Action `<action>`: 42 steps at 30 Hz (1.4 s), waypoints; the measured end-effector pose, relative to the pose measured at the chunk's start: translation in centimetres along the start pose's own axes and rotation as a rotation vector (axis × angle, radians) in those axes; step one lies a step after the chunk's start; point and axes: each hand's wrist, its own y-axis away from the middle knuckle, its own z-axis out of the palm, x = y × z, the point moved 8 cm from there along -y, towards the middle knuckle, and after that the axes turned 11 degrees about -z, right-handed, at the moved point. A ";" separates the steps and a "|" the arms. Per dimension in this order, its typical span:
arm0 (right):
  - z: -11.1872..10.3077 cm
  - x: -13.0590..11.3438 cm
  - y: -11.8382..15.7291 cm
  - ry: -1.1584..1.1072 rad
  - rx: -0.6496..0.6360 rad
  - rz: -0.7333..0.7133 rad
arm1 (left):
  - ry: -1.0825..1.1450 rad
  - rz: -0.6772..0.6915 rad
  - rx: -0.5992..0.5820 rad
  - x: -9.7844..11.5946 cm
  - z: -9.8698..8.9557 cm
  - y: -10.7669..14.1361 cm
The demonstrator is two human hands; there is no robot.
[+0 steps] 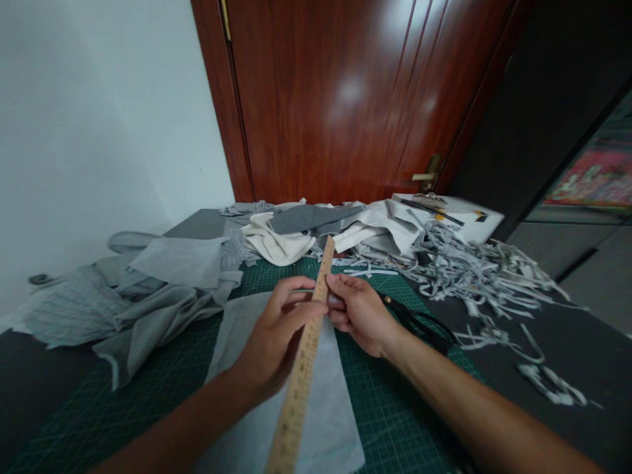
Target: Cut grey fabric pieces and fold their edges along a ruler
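A long wooden ruler (303, 368) is held raised over a light grey cloth piece (326, 421), which lies on the green cutting mat (390, 395). My left hand (274, 332) grips the ruler from the left, thumb on its face and fingers behind. From the right, my right hand (358, 309) has its fingers closed by the ruler's edge, around a small greyish object that is mostly hidden. Black-handled scissors (419, 322) rest on the mat, partly behind my right forearm.
Grey fabric pieces (172, 263) are heaped at the left, with cream cloth (276, 240) at the back. Thin fabric strips (464, 270) pile up at the right near a white box (474, 217). A wooden door (326, 99) stands behind.
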 end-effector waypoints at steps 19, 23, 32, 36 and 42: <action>-4.6 0.6 1.1 1.006 -0.311 -0.234 | -0.706 0.010 -0.595 0.9 5.1 2.2; -4.4 0.2 1.3 1.068 -0.347 -0.247 | -0.541 -0.105 -0.574 -0.4 4.0 1.7; -2.3 1.2 1.3 1.109 -0.638 -0.297 | -0.377 -0.194 -0.779 -3.3 3.6 2.4; -2.3 0.9 1.0 1.180 -0.638 -0.259 | -0.339 -0.158 -0.741 -3.2 3.4 2.3; -2.0 0.6 1.4 1.280 -0.722 -0.189 | -0.393 -0.197 -0.753 -3.5 3.7 2.4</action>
